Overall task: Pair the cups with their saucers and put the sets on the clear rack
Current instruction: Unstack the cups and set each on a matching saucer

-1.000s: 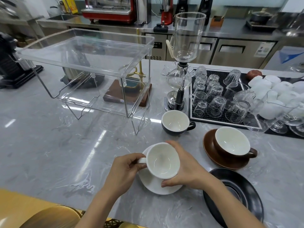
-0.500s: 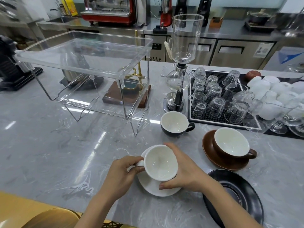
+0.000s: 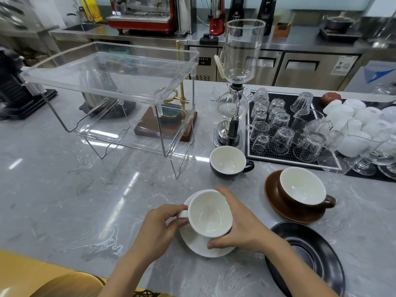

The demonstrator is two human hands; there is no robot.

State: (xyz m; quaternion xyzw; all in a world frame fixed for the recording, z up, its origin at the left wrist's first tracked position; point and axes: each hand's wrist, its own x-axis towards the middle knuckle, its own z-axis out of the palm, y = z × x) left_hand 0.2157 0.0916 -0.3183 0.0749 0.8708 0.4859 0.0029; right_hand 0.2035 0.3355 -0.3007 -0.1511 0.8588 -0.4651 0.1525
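Note:
A white cup (image 3: 209,213) sits over its white saucer (image 3: 199,245) near the counter's front edge. My left hand (image 3: 158,228) pinches the cup's handle, and my right hand (image 3: 242,224) wraps the cup's right side, thumb at the saucer rim. A black cup (image 3: 228,162) stands alone behind them. Its black saucer (image 3: 308,256) lies bare at the front right. A brown cup (image 3: 302,188) rests on a brown saucer (image 3: 272,189) to the right. The clear rack (image 3: 111,82), two-tiered with wire legs, stands at the back left with nothing on it.
A glass siphon coffee maker (image 3: 237,82) stands behind the black cup. A black mat (image 3: 282,151) holds several upturned glasses, with white cups (image 3: 347,116) beyond. A wooden base with brass stand (image 3: 165,123) sits behind the rack. A black machine (image 3: 15,91) is at far left.
The white cup has tilted slightly and settled lower toward its saucer, with both hands still on it. The view has shifted a little; other cups and saucers stayed put.

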